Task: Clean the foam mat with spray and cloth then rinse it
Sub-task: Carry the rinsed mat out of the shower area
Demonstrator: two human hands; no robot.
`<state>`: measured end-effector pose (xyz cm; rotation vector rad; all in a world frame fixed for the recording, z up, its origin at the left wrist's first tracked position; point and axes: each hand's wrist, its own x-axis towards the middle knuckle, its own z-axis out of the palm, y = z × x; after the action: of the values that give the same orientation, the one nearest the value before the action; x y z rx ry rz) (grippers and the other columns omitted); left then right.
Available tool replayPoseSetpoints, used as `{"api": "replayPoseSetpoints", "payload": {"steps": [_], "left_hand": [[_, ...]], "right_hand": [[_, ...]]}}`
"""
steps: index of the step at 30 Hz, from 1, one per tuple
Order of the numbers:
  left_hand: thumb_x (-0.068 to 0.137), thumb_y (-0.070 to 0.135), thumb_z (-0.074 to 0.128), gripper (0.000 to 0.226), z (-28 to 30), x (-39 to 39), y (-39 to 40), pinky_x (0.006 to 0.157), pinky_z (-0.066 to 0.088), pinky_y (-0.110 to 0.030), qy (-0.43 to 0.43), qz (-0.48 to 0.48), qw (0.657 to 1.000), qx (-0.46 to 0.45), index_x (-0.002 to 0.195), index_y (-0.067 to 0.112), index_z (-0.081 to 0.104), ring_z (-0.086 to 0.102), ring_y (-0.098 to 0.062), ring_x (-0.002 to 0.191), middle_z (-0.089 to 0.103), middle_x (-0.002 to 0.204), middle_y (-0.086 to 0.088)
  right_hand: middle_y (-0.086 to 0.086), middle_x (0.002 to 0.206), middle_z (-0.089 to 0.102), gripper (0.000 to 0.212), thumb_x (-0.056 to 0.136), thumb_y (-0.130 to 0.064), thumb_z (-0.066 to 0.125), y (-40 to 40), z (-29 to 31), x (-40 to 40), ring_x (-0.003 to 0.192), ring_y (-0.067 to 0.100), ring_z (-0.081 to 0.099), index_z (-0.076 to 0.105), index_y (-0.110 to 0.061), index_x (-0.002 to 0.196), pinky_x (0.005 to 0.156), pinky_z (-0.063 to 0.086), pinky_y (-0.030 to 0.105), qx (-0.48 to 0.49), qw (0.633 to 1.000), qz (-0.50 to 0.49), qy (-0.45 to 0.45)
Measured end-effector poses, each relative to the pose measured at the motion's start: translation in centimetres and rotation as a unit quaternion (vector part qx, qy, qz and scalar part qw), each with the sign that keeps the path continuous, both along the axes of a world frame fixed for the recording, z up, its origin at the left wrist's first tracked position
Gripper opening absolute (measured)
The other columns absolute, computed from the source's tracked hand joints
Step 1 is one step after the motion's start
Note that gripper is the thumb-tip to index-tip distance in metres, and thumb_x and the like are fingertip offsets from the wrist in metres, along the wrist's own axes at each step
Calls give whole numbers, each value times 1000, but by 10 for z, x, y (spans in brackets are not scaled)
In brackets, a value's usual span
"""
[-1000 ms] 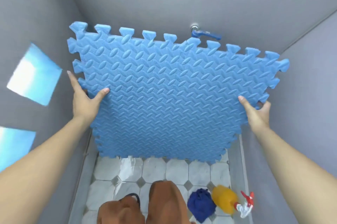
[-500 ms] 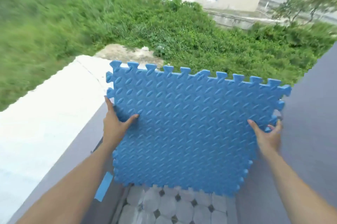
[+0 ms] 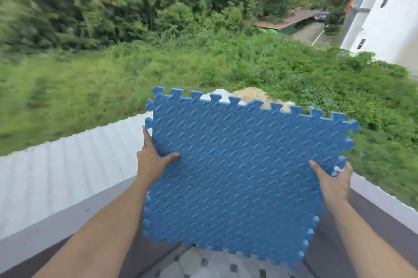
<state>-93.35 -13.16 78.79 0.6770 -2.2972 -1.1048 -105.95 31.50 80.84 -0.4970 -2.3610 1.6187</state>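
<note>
Outdoor ledge over overgrown green grass (image 3: 203, 69), white corrugated roof (image 3: 67, 164) at left, tiled floor (image 3: 210, 264) below; blue square interlocking foam mat (image 3: 244, 171) held upright in the air above the grey parapet wall (image 3: 74, 228); left hand (image 3: 151, 160) grasps its left edge, thumb across the face; right hand (image 3: 332, 178) grips the right edge; risk: a gust or a loosened hold could likely send the light mat over the wall.

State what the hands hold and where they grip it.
Both hold the blue foam mat: left hand on its left edge, right hand on its right edge.
</note>
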Motion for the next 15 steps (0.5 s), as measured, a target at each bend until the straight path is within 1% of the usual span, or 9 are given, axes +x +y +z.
{"api": "replayPoseSetpoints", "payload": {"steps": [3,5,7,8,10,11,13,15], "left_hand": [[55,68,77,132,0,66,-31,99,43,-50,-8,86,996,16,147,39,-13,50,-38,122,53,139,-4],[54,72,74,131,2,114,-50,92,47,-51,-20,147,989,16,146,40,-14,52,-37,117,54,134,-9],[57,72,73,130,3,165,-70,89,48,-50,-33,211,977,9,146,40,-16,51,-36,113,50,128,-14],[60,71,73,130,4,192,-79,89,47,-48,-40,243,969,7,147,38,-17,49,-35,110,45,123,-14],[63,70,70,129,6,245,-94,88,47,-44,-53,301,952,-5,147,35,-22,47,-32,100,32,111,-8],[64,71,68,129,5,279,-102,87,47,-43,-58,339,939,-15,146,34,-24,46,-31,97,28,109,-6],[67,73,62,125,5,328,-110,89,47,-45,-67,385,920,-31,145,35,-28,47,-33,101,31,114,-10],[71,72,60,119,2,392,-116,93,43,-48,-81,449,888,-44,147,34,-24,45,-39,108,39,122,-18]], "right_hand": [[11,131,53,97,65,-56,81,-53,0,-7,121,32,53,27,-30,141,102,41,48,5,997,81,0],[14,133,53,100,65,-59,80,-94,1,-5,120,33,53,19,-37,141,102,42,52,13,991,136,6],[15,135,51,98,64,-62,78,-141,4,5,121,35,53,17,-47,139,102,41,55,34,981,192,14],[16,136,51,94,67,-60,78,-167,5,10,122,36,52,18,-48,138,103,40,55,55,972,225,22],[21,136,50,88,75,-51,76,-219,12,27,121,41,52,19,-40,142,103,38,54,85,952,292,36],[24,133,51,88,77,-51,74,-250,13,41,120,43,52,18,-38,143,101,39,55,95,938,329,46],[28,128,51,91,76,-57,70,-295,16,65,115,45,53,16,-35,146,98,40,57,98,920,375,62],[31,125,50,98,71,-64,62,-352,20,103,111,46,53,15,-30,150,96,41,56,103,892,432,81]]}}
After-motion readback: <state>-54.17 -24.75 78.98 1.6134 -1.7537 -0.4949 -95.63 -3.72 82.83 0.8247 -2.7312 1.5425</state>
